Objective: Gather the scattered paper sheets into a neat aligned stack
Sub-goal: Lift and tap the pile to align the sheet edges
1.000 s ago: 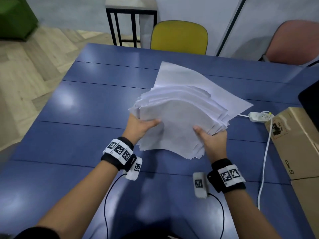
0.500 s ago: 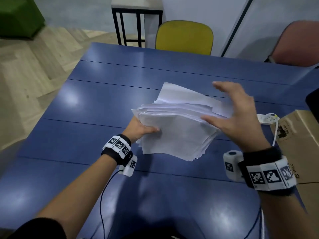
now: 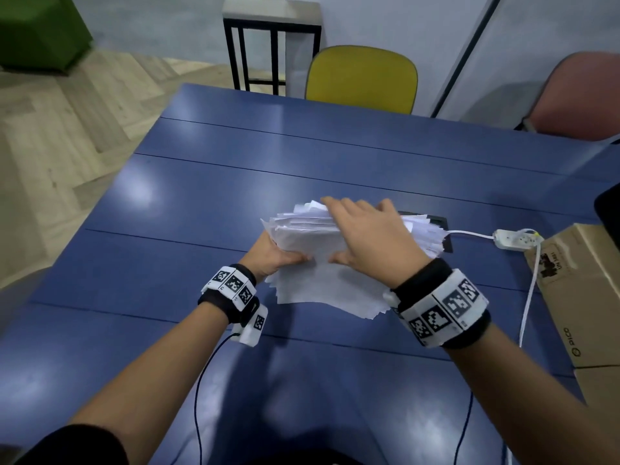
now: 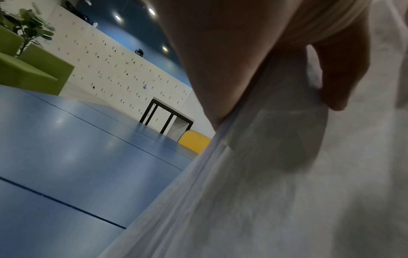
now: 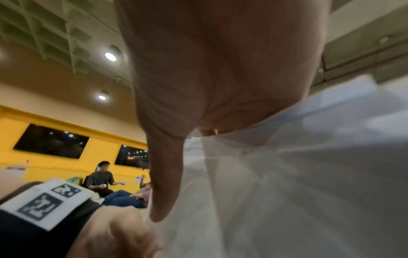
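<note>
Left hand [image 3: 273, 255] clamped on the near left edge of the stack of paper [image 3: 322, 283] — thumb on top, fingers hidden beneath, the thumb tip pressed into the top sheet in the left wrist view [image 4: 340, 83]. Right hand [image 3: 369, 236] laid over the top of the stack, fingers reaching across the far edge and thumb against the near face, wrapped loosely around the sheets; palm pressed to the paper in the right wrist view [image 5: 220, 69]. Stack held above the blue table [image 3: 201, 213] near its middle, sheets uneven — edges fanned out at the right and corners poking out at the bottom. Marker bands on both wrists. To the right, a white power strip [image 3: 515, 239] with its cord, just beside a cardboard box [image 3: 583, 290]. Beyond the far edge of the table, a yellow chair [image 3: 362, 78] and a pink chair [image 3: 583, 95].
</note>
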`<action>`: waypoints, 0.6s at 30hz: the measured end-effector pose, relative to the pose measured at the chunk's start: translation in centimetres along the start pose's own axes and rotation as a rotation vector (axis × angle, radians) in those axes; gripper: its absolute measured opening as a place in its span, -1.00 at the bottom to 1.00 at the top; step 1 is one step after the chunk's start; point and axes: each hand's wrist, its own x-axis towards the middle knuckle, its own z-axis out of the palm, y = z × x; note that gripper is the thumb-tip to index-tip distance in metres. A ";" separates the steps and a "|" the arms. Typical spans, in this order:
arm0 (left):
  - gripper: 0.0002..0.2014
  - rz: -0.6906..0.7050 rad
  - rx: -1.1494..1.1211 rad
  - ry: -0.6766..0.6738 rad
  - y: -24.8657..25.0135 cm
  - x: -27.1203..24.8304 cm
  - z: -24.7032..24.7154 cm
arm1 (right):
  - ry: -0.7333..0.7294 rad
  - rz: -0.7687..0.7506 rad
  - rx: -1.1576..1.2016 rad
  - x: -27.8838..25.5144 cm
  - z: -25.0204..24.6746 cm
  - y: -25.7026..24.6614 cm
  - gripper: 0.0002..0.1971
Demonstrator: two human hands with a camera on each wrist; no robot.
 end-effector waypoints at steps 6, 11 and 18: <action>-0.49 0.025 0.040 0.033 -0.3 0.2 -0.2 | 0.071 0.083 -0.008 -0.6 0.7 0.1 -0.08; -0.48 0.017 0.047 0.041 -0.7 0.4 -0.2 | 0.137 0.150 0.017 -2.1 1.1 1.1 -0.07; -0.46 0.050 0.011 0.020 -0.2 0.1 0.1 | 0.174 0.185 0.026 -2.1 1.6 0.1 -0.02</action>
